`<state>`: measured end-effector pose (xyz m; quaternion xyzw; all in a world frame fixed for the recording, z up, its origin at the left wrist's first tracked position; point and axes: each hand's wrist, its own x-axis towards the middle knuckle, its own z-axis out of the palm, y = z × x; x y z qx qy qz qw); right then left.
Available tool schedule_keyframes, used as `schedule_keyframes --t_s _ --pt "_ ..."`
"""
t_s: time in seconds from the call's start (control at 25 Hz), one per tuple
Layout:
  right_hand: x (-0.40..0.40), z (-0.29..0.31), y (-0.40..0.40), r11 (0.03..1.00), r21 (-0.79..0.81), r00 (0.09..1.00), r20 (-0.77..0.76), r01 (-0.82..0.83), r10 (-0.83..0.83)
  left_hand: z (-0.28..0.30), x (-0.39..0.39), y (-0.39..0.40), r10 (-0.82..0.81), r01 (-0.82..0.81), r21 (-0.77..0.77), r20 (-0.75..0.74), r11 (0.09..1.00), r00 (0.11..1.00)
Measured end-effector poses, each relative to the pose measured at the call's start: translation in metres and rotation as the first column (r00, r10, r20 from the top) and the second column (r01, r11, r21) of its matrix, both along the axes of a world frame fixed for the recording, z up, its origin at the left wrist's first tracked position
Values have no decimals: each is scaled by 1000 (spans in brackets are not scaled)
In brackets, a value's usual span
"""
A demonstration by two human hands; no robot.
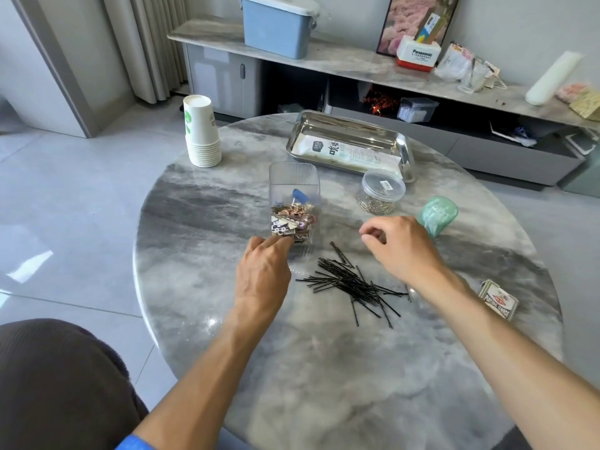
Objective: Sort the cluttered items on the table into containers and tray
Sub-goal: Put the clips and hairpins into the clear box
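Steadying the clear box [293, 203] with our left hand [264, 269]; right hand [401, 245] curled, pinch contents unclear. Bobby pins [352, 282] lie between both hands (light, springy, slippery): pinch several mid-length.

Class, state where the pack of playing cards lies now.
The pack of playing cards lies at the table's right edge, beyond the right forearm, right of the black hairpins.

Domestic living room: round marble table [324, 368]; behind it, low media console [357, 64], framed picture [407, 17], curtains [146, 43].
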<state>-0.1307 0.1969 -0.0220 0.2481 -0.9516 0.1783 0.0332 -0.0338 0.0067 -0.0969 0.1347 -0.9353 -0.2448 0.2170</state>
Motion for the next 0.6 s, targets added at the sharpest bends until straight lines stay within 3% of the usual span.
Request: schedule_keyframes --t_s 0.08,0.16,0.28,0.36,0.44,0.6 --pt "5 -24 44 941 214 937 177 263 -302 1 -7 -2 47 -47 21 -3 999 999" --pt "16 -49 67 870 376 862 266 319 -431 3 -8 6 84 -82 35 -61 996 995" --pt "34 -74 64 888 346 909 175 302 -378 -4 -3 36 -55 53 -27 -78 998 995" --pt "40 -80 54 909 295 938 88 296 -334 -14 0 49 -163 166 -44 73 985 984" --pt "39 -81 45 941 229 955 106 249 -279 -24 -1 53 -212 222 -41 177 974 961" --pt "39 -80 27 969 234 989 110 75 -103 -29 0 54 -302 303 5 98 953 948"
